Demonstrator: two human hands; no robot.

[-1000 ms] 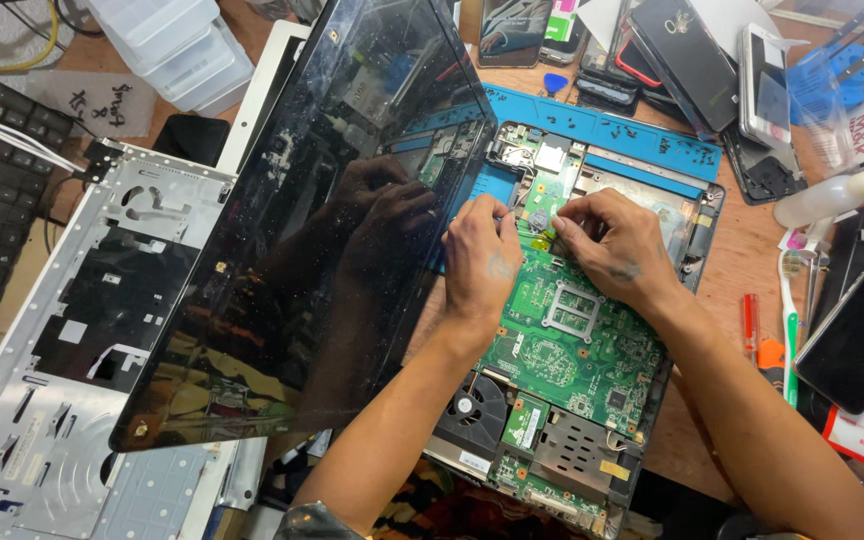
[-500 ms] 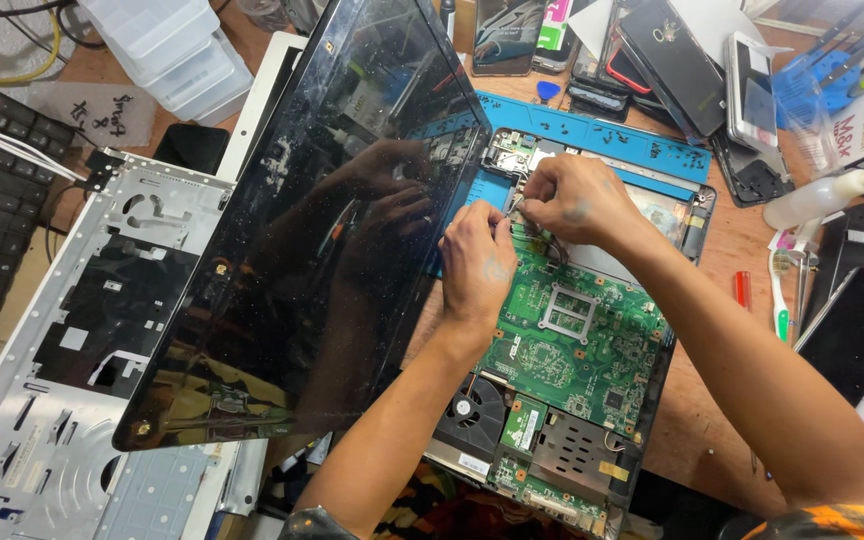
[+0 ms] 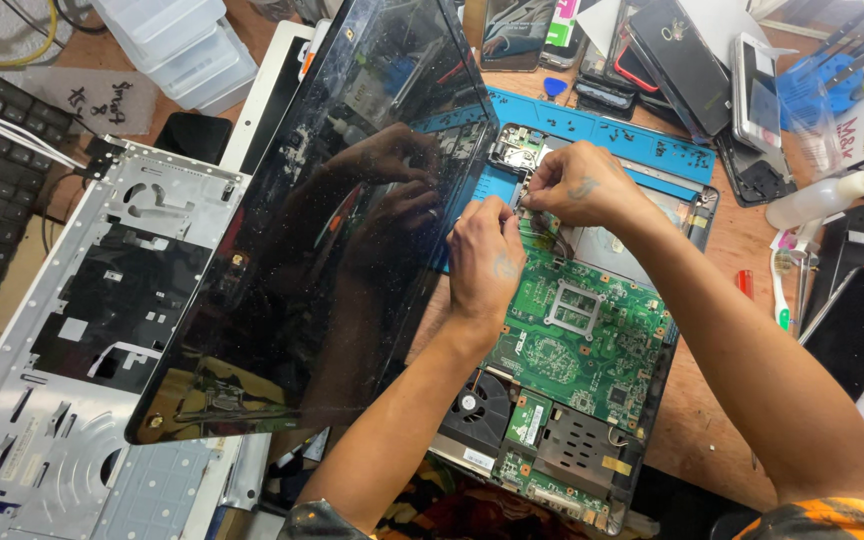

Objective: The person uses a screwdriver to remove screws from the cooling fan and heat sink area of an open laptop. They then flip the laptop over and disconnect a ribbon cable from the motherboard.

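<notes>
Two hands (image 3: 537, 215) hiding motherboard's (image 3: 582, 330) top corner

Tight squeeze: raised laptop screen (image 3: 322, 220) walls the left, green board (image 3: 577, 330) lies open on the right

Left hand (image 3: 485, 262): reaching up from below, fingers bent, tips pinching together.
Right hand (image 3: 578, 187): coming in from the right, fingers curling, tips almost touching the left hand.
</notes>
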